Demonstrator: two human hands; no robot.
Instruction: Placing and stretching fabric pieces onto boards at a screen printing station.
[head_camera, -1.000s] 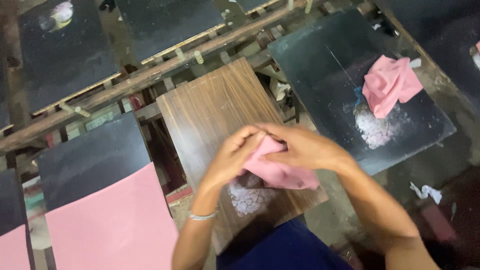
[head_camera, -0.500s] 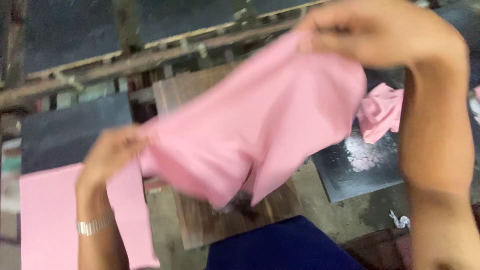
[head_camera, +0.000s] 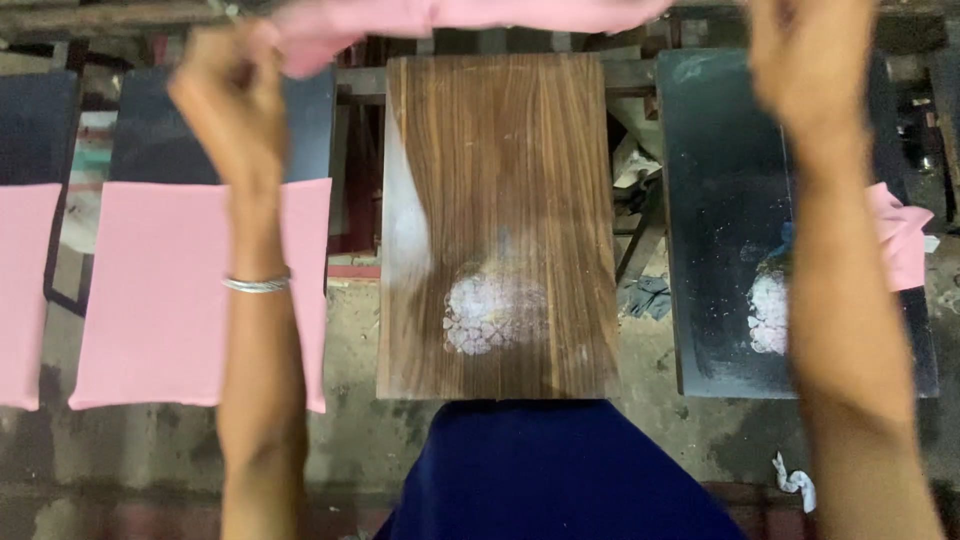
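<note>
One soft pink fabric piece (head_camera: 450, 18), light and limp, was stretched along the frame's top, best gripped at its ends. Left hand (head_camera: 228, 85) and right hand (head_camera: 810, 60) each clutched one end, above the brown wooden board (head_camera: 500, 180).

A bare wooden board (head_camera: 497, 215) carries a white powdery patch (head_camera: 495, 314); the left board (head_camera: 130, 130) carries pink cloth (head_camera: 170, 295).

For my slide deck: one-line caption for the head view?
Both hands, left hand and right hand, stretch pink cloth above wooden board.
</note>
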